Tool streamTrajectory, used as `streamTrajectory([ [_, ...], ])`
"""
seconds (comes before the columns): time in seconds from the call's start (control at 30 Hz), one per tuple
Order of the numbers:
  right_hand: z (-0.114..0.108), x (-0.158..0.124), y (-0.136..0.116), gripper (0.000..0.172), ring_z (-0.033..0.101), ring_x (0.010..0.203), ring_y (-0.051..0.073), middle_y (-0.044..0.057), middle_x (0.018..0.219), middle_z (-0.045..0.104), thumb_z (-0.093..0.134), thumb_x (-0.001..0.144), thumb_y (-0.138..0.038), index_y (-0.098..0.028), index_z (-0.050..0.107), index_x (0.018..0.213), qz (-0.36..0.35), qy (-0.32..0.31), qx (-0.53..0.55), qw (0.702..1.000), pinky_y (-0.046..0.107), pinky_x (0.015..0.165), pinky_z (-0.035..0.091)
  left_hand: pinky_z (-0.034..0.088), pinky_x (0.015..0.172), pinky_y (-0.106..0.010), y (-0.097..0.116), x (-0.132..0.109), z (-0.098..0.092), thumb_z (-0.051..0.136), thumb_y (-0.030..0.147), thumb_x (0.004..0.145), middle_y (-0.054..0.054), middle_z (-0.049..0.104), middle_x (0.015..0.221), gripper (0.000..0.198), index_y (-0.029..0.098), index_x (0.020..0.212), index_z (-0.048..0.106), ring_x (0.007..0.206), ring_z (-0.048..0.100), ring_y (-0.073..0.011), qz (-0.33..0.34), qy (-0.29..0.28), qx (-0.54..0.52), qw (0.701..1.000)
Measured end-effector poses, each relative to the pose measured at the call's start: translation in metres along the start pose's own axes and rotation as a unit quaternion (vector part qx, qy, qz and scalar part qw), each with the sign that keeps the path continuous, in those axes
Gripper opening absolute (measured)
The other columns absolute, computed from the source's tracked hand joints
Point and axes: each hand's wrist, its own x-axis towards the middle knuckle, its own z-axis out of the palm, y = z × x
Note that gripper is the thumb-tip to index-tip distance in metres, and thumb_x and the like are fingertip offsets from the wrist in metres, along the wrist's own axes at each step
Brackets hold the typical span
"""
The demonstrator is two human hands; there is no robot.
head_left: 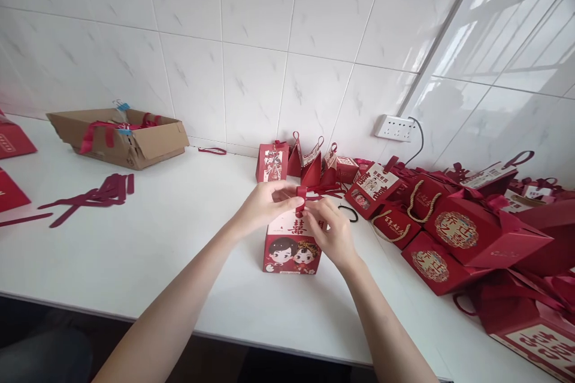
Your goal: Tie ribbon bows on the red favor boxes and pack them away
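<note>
A red gift box (291, 257) with two cartoon figures on its front stands upright on the white table before me. Above its sloping top a dark red ribbon (300, 193) forms a loop. My left hand (265, 206) is closed, pinching the ribbon from the left between thumb and fingers. From the right, my right hand (335, 230) closes its thumb and fingertips on the lower part of the same ribbon. Its palm side partly covers the box's right upper edge. The fingers hide where the ribbon meets the box.
Many red boxes (449, 230) pile up at the right, some with rope handles. Several smaller boxes (272, 163) stand at the wall. At left are a cardboard tray (159, 146) holding ribbons, loose ribbon strips (101, 194) and a red box (13, 137). A socket strip (395, 128) hangs on the wall.
</note>
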Motion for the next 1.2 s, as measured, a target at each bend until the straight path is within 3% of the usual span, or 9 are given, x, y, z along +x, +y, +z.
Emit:
streamTrajectory([
  [0.1, 0.001, -0.002, 0.0, 0.015, 0.053, 0.063, 0.014, 0.001, 0.073, 0.054, 0.048, 0.09, -0.02, -0.021, 0.054, 0.103, 0.009, 0.0, 0.001, 1.0, 0.025, 0.053, 0.042, 0.05, 0.066, -0.022, 0.002, -0.001, -0.001, 0.062, 0.035, 0.079, -0.002, 0.068, 0.082, 0.019, 0.016, 0.083, 0.065, 0.075, 0.063, -0.0136, -0.001, 0.002, 0.018, 1.0],
  [0.23, 0.001, -0.002, 0.0, 0.008, 0.052, 0.063, 0.013, 0.002, 0.075, 0.054, 0.049, 0.089, -0.019, -0.019, 0.057, 0.092, -0.001, 0.006, 0.003, 1.0, 0.025, 0.054, 0.042, 0.046, 0.062, -0.021, 0.002, -0.004, 0.012, 0.057, 0.031, 0.082, 0.0, 0.064, 0.072, 0.018, 0.016, 0.073, 0.061, 0.066, 0.059, -0.0113, 0.048, 0.079, 0.066, 0.994],
  [0.4, 0.0, -0.001, -0.002, 0.008, 0.053, 0.063, 0.013, 0.002, 0.074, 0.056, 0.051, 0.089, -0.019, -0.019, 0.059, 0.089, 0.002, 0.013, 0.01, 1.0, 0.024, 0.053, 0.042, 0.047, 0.062, -0.021, -0.004, -0.006, 0.026, 0.054, 0.032, 0.084, 0.0, 0.061, 0.076, 0.018, 0.017, 0.076, 0.057, 0.067, 0.057, -0.0107, 0.068, 0.131, 0.056, 0.987],
  [0.5, 0.0, 0.0, -0.002, 0.008, 0.054, 0.064, 0.013, 0.002, 0.074, 0.057, 0.051, 0.089, -0.018, -0.019, 0.059, 0.09, -0.008, 0.019, 0.007, 1.0, 0.025, 0.054, 0.043, 0.049, 0.063, -0.022, -0.007, -0.005, 0.02, 0.057, 0.036, 0.081, -0.001, 0.063, 0.077, 0.02, 0.017, 0.079, 0.059, 0.069, 0.059, -0.0119, 0.047, 0.105, 0.023, 0.993],
  [0.6, -0.001, 0.0, -0.002, 0.008, 0.054, 0.064, 0.013, 0.002, 0.072, 0.056, 0.052, 0.088, -0.018, -0.019, 0.059, 0.09, -0.013, 0.026, -0.001, 1.0, 0.025, 0.055, 0.044, 0.052, 0.067, -0.024, -0.005, -0.004, 0.01, 0.065, 0.036, 0.075, -0.003, 0.065, 0.084, 0.025, 0.017, 0.09, 0.061, 0.075, 0.062, -0.0145, 0.019, 0.024, -0.01, 0.999],
  [0.7, -0.001, 0.0, -0.002, 0.007, 0.054, 0.067, 0.014, 0.002, 0.072, 0.055, 0.052, 0.088, -0.019, -0.019, 0.059, 0.089, -0.013, 0.027, -0.008, 1.0, 0.025, 0.057, 0.044, 0.054, 0.074, -0.028, -0.001, -0.006, 0.005, 0.067, 0.034, 0.073, -0.001, 0.063, 0.08, 0.022, 0.016, 0.083, 0.06, 0.077, 0.062, -0.015, -0.024, -0.029, -0.003, 0.999],
  [0.83, 0.0, 0.001, -0.003, 0.008, 0.054, 0.071, 0.015, 0.003, 0.077, 0.055, 0.052, 0.087, -0.018, -0.019, 0.06, 0.088, -0.008, 0.039, 0.004, 0.999, 0.026, 0.06, 0.045, 0.053, 0.074, -0.027, -0.005, -0.006, 0.009, 0.063, 0.034, 0.076, 0.0, 0.059, 0.072, 0.02, 0.015, 0.072, 0.058, 0.072, 0.06, -0.0136, -0.013, -0.01, 0.019, 1.0],
  [1.0, -0.004, 0.003, -0.005, 0.01, 0.054, 0.078, 0.016, 0.005, 0.086, 0.054, 0.051, 0.087, -0.019, -0.019, 0.06, 0.085, 0.039, 0.026, 0.048, 0.998, 0.029, 0.066, 0.047, 0.048, 0.059, -0.021, -0.016, -0.006, 0.013, 0.059, 0.039, 0.078, 0.0, 0.059, 0.069, 0.025, 0.015, 0.071, 0.057, 0.065, 0.058, -0.0124, 0.013, 0.01, 0.037, 0.999],
  [1.2, -0.005, 0.003, -0.003, 0.007, 0.054, 0.078, 0.017, 0.004, 0.081, 0.055, 0.053, 0.086, -0.023, -0.02, 0.058, 0.081, 0.055, 0.009, 0.071, 0.996, 0.031, 0.069, 0.046, 0.046, 0.054, -0.019, -0.018, -0.008, 0.015, 0.058, 0.038, 0.079, 0.0, 0.061, 0.063, 0.025, 0.017, 0.066, 0.058, 0.058, 0.055, -0.011, 0.056, 0.029, 0.081, 0.995],
])
